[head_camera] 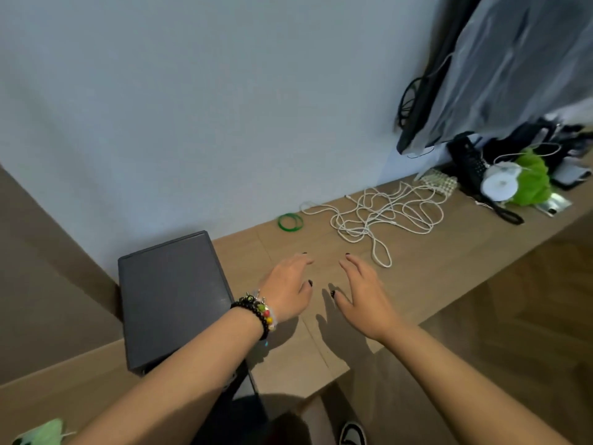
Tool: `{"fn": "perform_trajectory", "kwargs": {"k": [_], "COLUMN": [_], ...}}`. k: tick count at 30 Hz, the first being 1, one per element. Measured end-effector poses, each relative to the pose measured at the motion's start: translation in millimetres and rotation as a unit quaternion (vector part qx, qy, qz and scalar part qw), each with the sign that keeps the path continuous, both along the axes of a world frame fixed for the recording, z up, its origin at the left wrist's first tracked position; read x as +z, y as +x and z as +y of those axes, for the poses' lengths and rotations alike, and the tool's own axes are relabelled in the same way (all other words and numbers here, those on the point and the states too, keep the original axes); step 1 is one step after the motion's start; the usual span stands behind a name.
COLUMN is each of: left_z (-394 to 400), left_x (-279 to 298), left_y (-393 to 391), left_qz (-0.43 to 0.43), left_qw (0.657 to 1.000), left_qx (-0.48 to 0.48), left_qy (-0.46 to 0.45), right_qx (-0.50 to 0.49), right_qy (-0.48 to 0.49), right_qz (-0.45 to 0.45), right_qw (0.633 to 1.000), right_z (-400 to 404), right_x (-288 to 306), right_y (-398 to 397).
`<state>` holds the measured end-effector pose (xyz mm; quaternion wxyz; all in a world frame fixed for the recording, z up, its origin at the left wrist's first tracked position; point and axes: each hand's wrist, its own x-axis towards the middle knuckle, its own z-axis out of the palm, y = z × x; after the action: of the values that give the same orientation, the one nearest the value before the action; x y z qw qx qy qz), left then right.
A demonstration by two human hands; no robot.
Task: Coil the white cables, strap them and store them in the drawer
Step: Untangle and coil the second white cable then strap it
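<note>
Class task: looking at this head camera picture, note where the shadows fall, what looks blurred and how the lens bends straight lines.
Head view: soft shadows lie on the table beneath the left hand and right hand; the wide lens tilts and bows the table edge; the clutter behind the white cables is blurred; no strong glare.

A plain pale grey-white wall (192,107) rises behind a long light-brown wooden shelf-like desktop (449,252). Wooden herringbone parquet floor (529,316) lies at right. Translucent grey plastic sheeting (513,69) hangs at upper right. Lighting is soft and even.
</note>
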<state>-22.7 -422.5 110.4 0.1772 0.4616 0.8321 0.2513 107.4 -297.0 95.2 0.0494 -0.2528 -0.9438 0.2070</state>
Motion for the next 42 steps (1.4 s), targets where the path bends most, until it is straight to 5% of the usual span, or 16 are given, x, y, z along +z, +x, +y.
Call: {"fn": "perform_trajectory", "kwargs": {"k": [26,42], "left_z": [279.1,385.3], "left_x": [-18.2,-67.8], "left_y": [119.4,60.4], "left_qz": [-0.036,-0.050], "left_qw": [0.997,0.990], "left_qx": [-0.036,-0.092], "left_qy": [-0.066,-0.090], "right_qx": [-0.088,-0.066], "right_qy": [-0.101,-0.094], "right_qz": [-0.135,-0.158], "right_qw": [0.982,0.981], "right_z": [253.9,336.0], "right_x": [-13.9,-41.9], "right_y": [133.9,73.7]}}
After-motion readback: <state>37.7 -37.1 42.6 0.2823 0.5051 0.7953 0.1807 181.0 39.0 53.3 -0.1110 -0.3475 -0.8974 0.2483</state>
